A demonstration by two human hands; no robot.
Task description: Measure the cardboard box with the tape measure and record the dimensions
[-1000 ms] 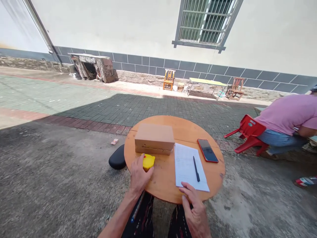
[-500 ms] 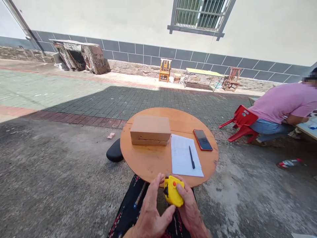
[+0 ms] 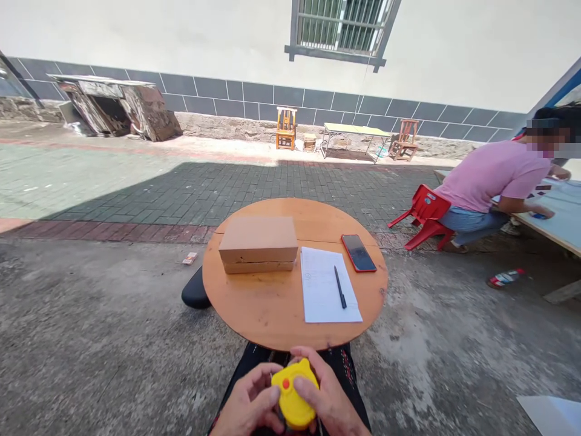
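Note:
A yellow tape measure with an orange button sits between both my hands, low over my lap at the bottom edge of the view. My left hand curls round its left side and my right hand wraps its right side with a finger over the top. In front of me stands a round wooden table. On it lie a brown cardboard box, a sheet of paper with a black pen on it, and a red-cased phone.
A black stool seat shows behind the table's left edge. A person in a pink shirt sits on a red plastic chair at the right, working at another table. Small wooden chairs and a low table stand by the far wall.
My left hand lifted the tape measure off the table beside the box and brought it down to my lap, where my right hand joined it. The view swung slightly right.

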